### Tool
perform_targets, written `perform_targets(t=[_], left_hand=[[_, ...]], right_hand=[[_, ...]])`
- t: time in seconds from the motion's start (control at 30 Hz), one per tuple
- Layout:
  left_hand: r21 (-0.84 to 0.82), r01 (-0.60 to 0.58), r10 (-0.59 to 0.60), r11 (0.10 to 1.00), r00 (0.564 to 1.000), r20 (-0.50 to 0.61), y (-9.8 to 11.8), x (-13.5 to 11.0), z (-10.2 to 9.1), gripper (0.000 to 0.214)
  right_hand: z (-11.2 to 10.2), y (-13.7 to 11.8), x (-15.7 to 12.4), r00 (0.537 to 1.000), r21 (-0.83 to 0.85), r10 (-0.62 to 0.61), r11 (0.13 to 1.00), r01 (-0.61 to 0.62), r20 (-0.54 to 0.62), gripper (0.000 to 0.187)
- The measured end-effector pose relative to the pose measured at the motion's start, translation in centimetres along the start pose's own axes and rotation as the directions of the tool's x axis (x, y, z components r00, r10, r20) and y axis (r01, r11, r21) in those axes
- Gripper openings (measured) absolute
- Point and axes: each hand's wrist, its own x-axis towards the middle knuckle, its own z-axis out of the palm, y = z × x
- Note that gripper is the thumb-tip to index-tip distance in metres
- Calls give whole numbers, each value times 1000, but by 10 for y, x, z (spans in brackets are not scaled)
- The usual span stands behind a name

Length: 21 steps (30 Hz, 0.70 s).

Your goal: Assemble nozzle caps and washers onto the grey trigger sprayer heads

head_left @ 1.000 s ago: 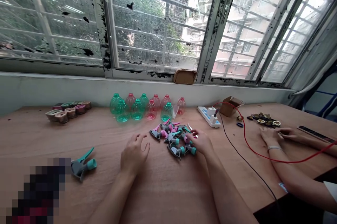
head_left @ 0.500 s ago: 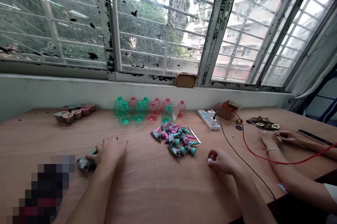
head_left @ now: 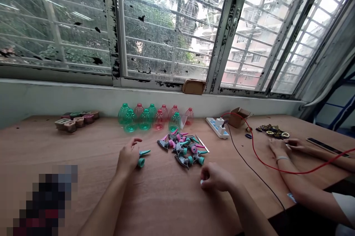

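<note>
My left hand [head_left: 128, 159] is closed around a trigger spray head. The teal trigger and collar [head_left: 141, 162] stick out on its right side, while the hand hides the rest. My right hand [head_left: 217, 177] pinches a small white piece [head_left: 202, 182] low over the table; its kind is too small to tell. Between and beyond my hands lies a pile of grey spray heads [head_left: 181, 148] with pink or teal triggers and collars. Behind the pile stand several clear bottles without tops, some green [head_left: 145, 120] and some red [head_left: 158, 120].
A white power strip [head_left: 217, 128] has a red cable [head_left: 256, 151] and a black cable running from it. Beside it stands a cardboard box [head_left: 237, 117]. Small tubs [head_left: 79, 121] sit at far left. Another person's arms [head_left: 296, 180] rest at right near dark rings [head_left: 273, 131].
My left hand has moved right from the left side of the table, carrying the spray head. My right hand has shifted left and slightly nearer, still pinching the white piece.
</note>
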Motion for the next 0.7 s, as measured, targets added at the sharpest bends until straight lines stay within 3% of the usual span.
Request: perform_targets(t=[0.07,0.13,0.3,0.4,0.53,0.7], left_hand=[[21,-99,97,995,991,94,-11,2,2,31],[22,-236,224,971,943,246,-19,2,8,32],[26,-308,283,951,902,325,-24,-1,20,25],[38,-333,301,942,891,340,-22,-2,21,25],[30,-366,327,930,864,383,-16,-4,16,29],[40,-417,332,908,774,539,-9,-10,10,27]], right_hand=[[6,-14,1,995,-4,-80,997,80,65,12],[11,-30,4,975,-23,-206,978,209,79,15],[20,-73,27,863,1,-499,866,501,-71,16],[24,-90,47,805,38,-558,817,575,-200,14],[33,-93,62,708,-5,-616,756,655,-347,10],[39,-79,64,624,-74,-645,719,691,-442,14]])
